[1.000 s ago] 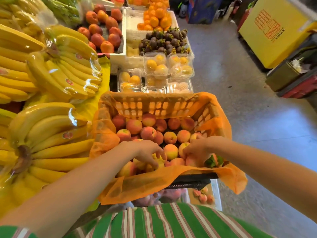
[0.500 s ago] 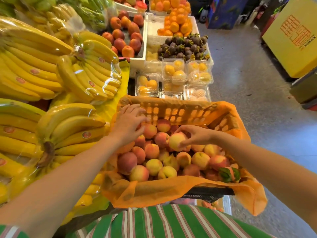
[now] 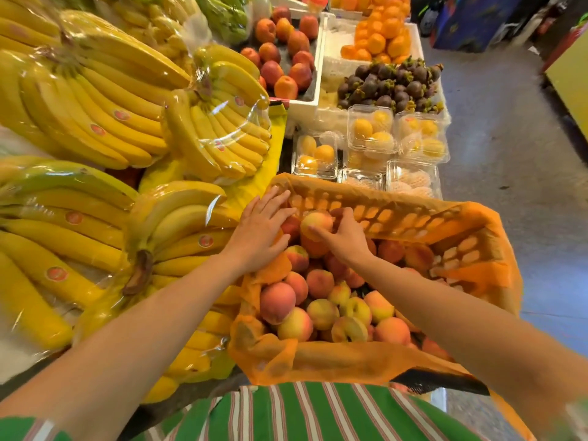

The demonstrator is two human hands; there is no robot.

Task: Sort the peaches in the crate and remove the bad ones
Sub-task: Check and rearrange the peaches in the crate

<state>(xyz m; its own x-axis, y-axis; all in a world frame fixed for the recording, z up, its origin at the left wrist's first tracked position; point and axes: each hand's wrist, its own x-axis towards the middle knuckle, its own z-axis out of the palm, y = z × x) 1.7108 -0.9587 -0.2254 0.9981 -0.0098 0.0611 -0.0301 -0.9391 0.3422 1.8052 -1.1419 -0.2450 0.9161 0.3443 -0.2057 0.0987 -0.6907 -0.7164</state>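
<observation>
A crate lined with orange mesh (image 3: 423,218) holds several peaches (image 3: 321,313), red-blushed and yellow. My right hand (image 3: 345,238) grips a pale yellow-pink peach (image 3: 316,221) at the crate's far left corner, fingers curled round its underside. Beside it, my left hand (image 3: 261,233) lies flat with straight fingers on the peaches and the liner at that same corner, holding nothing. Peaches under both hands are hidden.
Wrapped banana bunches (image 3: 105,100) crowd the left side, right up to the crate. Beyond the crate stand clear punnets of yellow fruit (image 3: 372,132), mangosteens (image 3: 391,81), oranges (image 3: 378,33) and a tray of red peaches (image 3: 283,55). Grey floor (image 3: 509,154) lies to the right.
My right hand has carried the pale peach from the crate's middle to its far left corner. My left hand stays at that corner, now flatter. The view has shifted closer.
</observation>
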